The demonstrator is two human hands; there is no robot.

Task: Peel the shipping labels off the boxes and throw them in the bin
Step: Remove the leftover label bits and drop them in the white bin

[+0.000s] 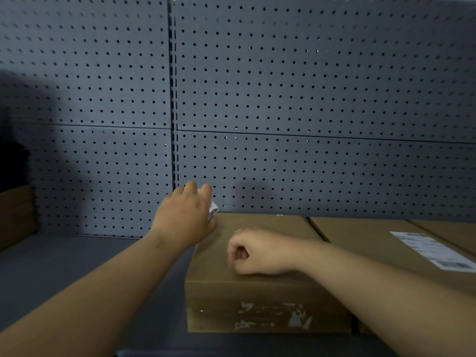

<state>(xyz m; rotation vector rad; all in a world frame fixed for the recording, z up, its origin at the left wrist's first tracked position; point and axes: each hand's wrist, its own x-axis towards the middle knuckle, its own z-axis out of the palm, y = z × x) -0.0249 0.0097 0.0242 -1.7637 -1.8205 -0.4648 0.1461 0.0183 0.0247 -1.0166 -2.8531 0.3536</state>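
Observation:
A brown cardboard box [262, 287] lies flat on the grey shelf, with torn white label scraps [273, 316] left on its front face. My left hand [186, 215] reaches over the box's far left corner and is closed on a crumpled white piece of label [213, 210]. My right hand [253, 251] rests on top of the box as a loose fist with nothing visible in it. To the right lies a second box [371, 235] with a whole white shipping label [432, 249] stuck to its top.
A grey pegboard wall [257, 99] stands right behind the boxes. The grey shelf surface [90, 256] stretches to the left. Another cardboard box [15, 215] sits at the far left edge. A third box edge [453, 233] shows at the far right. No bin is in view.

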